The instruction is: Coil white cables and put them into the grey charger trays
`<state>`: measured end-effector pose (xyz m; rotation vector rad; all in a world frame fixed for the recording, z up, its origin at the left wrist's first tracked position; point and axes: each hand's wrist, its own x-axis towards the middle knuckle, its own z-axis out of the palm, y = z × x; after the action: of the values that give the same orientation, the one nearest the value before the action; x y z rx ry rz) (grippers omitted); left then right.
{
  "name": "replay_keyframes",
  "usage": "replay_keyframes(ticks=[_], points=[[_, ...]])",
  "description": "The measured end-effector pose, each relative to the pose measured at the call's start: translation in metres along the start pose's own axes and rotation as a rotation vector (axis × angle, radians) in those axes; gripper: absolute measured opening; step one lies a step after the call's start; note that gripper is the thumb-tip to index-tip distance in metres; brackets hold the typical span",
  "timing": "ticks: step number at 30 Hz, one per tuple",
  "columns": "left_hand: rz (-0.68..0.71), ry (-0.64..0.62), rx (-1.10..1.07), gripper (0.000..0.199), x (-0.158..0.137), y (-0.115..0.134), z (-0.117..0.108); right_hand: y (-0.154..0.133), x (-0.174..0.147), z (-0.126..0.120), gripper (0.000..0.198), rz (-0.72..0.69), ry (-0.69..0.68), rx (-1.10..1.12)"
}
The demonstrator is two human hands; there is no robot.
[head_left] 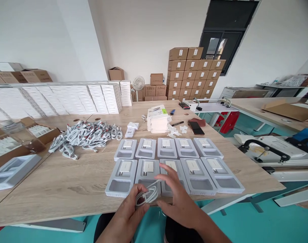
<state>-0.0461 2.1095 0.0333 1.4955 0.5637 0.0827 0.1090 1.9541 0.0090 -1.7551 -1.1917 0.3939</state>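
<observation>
Left hand (130,208) pinches a coiled white cable (151,194) between thumb and fingers; right hand (178,199), fingers parted, curves just beside the coil, contact unclear, near the closest plastic trays (201,184).

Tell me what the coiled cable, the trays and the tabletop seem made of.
Coiled cable: probably plastic-sheathed, smooth and white, bending in loops.
Trays: likely moulded plastic, pale grey, matte, with rounded recesses.
Tabletop: wood or wood-look laminate, light, with visible grain.

Operator's attire: black legwear (180,232), near side.
Left hand (130,210) and right hand (177,199) bare; both visible forearms (208,226) also bare.
</observation>
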Motion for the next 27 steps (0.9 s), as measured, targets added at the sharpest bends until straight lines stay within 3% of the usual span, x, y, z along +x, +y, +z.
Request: replay_keyframes(ticks=[2, 3, 7, 10, 13, 16, 20, 23, 27], points=[[-0.006, 0.020, 0.131, 0.026, -0.003, 0.005, -0.001, -0.002, -0.002, -0.013, 0.059, 0.073, -0.192, 0.135], [-0.014, 0.018, 0.168, 0.027, -0.004, 0.006, -0.001, -0.003, -0.002, -0.015, 0.052, 0.108, -0.225, 0.173], [-0.021, 0.027, 0.117, 0.036, 0.000, 0.003, 0.005, -0.002, 0.000, -0.006, 0.025, 0.125, -0.088, 0.130], [-0.062, 0.050, 0.031, 0.040, 0.004, -0.003, 0.009, -0.002, 0.001, 0.004, 0.021, 0.092, -0.015, 0.160], [-0.114, -0.005, 0.034, 0.036, 0.005, -0.005, 0.011, 0.002, 0.000, 0.007, 0.022, 0.054, -0.006, 0.140], [-0.115, -0.008, 0.020, 0.043, 0.006, -0.004, 0.012, 0.008, 0.000, 0.010, 0.023, -0.069, 0.033, -0.044], [-0.016, 0.158, 0.144, 0.025, 0.010, -0.009, 0.012, 0.005, 0.000, 0.016, 0.024, -0.281, 0.217, -0.495], [0.044, 0.291, 0.236, 0.023, 0.013, -0.018, 0.014, -0.008, -0.001, 0.016, 0.024, -0.169, 0.183, -0.507], [0.060, 0.291, 0.251, 0.024, 0.013, -0.031, 0.020, -0.025, 0.004, 0.015, 0.019, 0.095, 0.017, -0.079]])
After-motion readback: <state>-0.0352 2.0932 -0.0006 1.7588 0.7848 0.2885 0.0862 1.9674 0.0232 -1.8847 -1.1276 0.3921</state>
